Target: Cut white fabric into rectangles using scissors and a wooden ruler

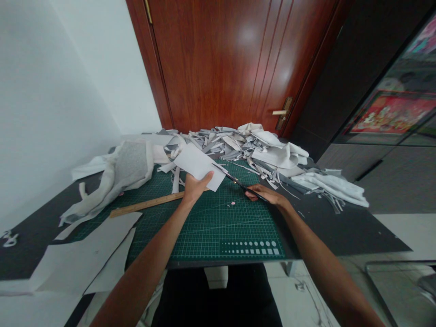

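Over the green gridded cutting mat (204, 227), the left hand (194, 186) pinches a flat white rectangular sheet (194, 160) near its lower edge, the thumb lying on the upper face and the other fingers mostly hidden beneath. That grip probably steadies the sheet while leaving its right side exposed to the blades. The right hand (264, 193) is curled around the handles of slim dark metal scissors (240, 184), whose blades point left and overlap the sheet's right part; exactly how far they are parted is too small to tell. Coming from opposite sides, the two hands seem set to keep the fingers holding the sheet out of the blades' line.

A long tan wooden ruler (150, 204) lies aslant on the mat, passing behind the left wrist, perhaps left close for measuring. Tangled grey-and-white offcuts (221, 141) are heaped along the far edge by the door (221, 63), and a bulky grey-white fabric bundle (131, 163) sits at the left, which leaves the mat's near part mostly open for handwork.
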Available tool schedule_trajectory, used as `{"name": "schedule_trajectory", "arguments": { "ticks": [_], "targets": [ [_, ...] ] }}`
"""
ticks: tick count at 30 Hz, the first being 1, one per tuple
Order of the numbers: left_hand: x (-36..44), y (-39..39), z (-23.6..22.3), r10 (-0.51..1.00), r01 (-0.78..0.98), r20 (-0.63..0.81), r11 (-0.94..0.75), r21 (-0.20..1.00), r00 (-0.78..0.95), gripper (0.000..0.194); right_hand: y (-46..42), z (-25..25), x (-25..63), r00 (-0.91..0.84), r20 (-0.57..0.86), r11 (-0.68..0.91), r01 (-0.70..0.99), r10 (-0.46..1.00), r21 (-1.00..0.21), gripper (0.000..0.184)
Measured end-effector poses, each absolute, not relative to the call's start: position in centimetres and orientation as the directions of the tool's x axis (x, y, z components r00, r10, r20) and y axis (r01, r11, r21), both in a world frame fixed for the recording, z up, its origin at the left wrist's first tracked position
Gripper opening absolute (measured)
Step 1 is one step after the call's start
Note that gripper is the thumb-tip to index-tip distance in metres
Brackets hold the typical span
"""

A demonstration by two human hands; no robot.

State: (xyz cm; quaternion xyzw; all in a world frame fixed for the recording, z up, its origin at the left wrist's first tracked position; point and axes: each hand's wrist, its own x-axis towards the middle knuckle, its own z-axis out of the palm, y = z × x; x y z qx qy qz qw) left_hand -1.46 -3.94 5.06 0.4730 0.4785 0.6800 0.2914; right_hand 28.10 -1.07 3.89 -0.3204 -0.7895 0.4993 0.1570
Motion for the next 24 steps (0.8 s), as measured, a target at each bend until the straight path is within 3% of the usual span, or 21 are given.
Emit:
{"name": "schedule_trajectory", "arguments": {
  "ticks": [24],
  "targets": [
    [-1.47,-4.02,5.10,0.831,0.078,0.385,-0.388,0.919,-0.402,0.045,-1.50,4.06,27.87,-0.741,-0.027,0.333,0.335,0.671,-0.882,0.065]
  ]
}}
